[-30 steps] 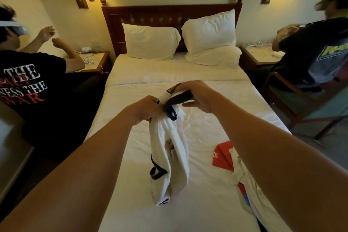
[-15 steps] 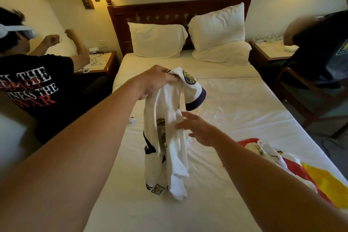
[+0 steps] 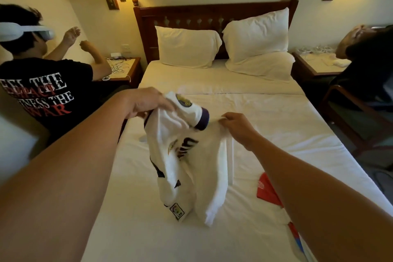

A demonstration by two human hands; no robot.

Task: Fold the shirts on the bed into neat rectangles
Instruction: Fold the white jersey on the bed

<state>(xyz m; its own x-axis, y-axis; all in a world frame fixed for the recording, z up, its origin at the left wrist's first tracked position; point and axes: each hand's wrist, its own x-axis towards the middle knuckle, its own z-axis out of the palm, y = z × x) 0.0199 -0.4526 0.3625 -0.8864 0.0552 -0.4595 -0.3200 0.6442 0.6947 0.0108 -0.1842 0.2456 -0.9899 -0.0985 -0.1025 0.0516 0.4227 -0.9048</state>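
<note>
White short-sleeved jersey with dark-trimmed cuffs (image 3: 191, 161) held bunched above the white-sheeted bed (image 3: 265, 134), its hem sagging onto the sheet. Left hand (image 3: 146, 102) grasps the shoulder fabric; right hand (image 3: 236, 125) pinches an upper edge. Risk: uneven grips could lay it down twisted, sleeves trapped beneath, spoiling the rectangle.

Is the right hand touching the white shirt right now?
Touching. The head view shows the right hand pinching the white shirt fabric at its upper edge.
</note>
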